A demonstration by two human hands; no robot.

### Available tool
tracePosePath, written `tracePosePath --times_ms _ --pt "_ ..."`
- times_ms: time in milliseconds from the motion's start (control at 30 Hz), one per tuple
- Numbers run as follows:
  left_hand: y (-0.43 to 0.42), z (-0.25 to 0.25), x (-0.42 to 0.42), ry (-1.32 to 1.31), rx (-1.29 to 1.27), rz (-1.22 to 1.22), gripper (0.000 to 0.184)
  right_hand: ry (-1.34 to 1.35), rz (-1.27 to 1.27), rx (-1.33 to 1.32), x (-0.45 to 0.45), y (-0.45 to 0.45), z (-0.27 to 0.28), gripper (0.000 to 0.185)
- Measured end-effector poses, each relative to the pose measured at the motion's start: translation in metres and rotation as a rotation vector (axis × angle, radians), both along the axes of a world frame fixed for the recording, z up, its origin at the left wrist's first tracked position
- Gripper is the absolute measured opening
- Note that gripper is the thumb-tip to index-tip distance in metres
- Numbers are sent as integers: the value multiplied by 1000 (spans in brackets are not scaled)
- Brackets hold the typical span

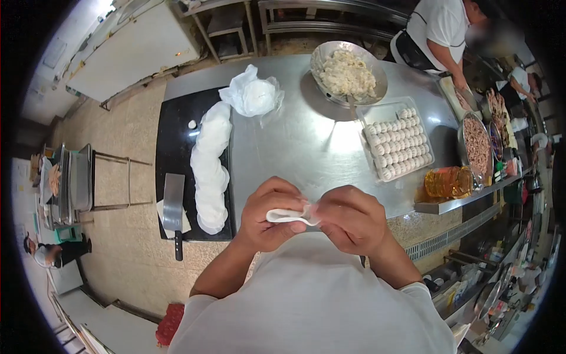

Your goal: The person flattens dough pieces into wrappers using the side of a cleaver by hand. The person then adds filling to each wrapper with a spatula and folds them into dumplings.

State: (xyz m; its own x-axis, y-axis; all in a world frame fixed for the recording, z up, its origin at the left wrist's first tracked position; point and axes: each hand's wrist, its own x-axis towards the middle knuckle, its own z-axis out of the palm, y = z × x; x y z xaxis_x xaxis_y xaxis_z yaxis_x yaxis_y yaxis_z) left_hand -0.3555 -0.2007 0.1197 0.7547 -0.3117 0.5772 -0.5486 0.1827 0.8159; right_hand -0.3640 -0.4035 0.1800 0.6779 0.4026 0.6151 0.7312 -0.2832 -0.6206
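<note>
A white dough wrapper (283, 216), folded over on itself, is held in front of my chest. My left hand (265, 213) is closed around its left part, thumb below and fingers above. At its right end, my right hand (355, 218) pinches the dough edge; those fingertips are slightly blurred. Whether filling lies inside the fold, I cannot tell. To the left, a long overlapping row of round white wrappers (210, 162) lies on a black board (171, 127). Beyond my hands stands a metal bowl of pale filling (348, 74). Pleated dumplings (398, 144) sit in rows in a clear plastic tray (429, 141).
A cleaver (174, 203) lies at the board's near left edge, its handle jutting past it. A plastic bag (253, 94) rests behind the wrappers. Right are a jar of yellow liquid (448, 182) and a bowl of minced filling (476, 141). A co-worker (439, 35) works at the far right.
</note>
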Motion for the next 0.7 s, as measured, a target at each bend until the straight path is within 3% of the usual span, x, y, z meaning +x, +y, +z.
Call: tracePosePath --times_ms 67,133,233,433,533,600,667,700 --pt "7 8 0 -1 29 14 29 0 -52 70 0 9 1 28" --pt "7 9 -2 -16 56 17 30 56 59 -45 2 5 -2 30" --pt "4 2 -13 32 -104 182 29 25 147 -80 5 1 -7 32" --pt "-12 16 -8 -57 116 141 29 7 -5 85 5 -7 7 27" --pt "-41 18 -12 -123 155 152 29 11 133 -23 6 -43 -5 28" --pt "-69 7 -24 -17 -105 291 28 -13 180 0 8 -64 -9 27" --pt "-83 3 -31 -56 -55 304 31 -6 213 34 7 -83 -12 27" --pt "-91 7 -33 -116 98 339 32 -45 205 74 9 -91 -11 25"
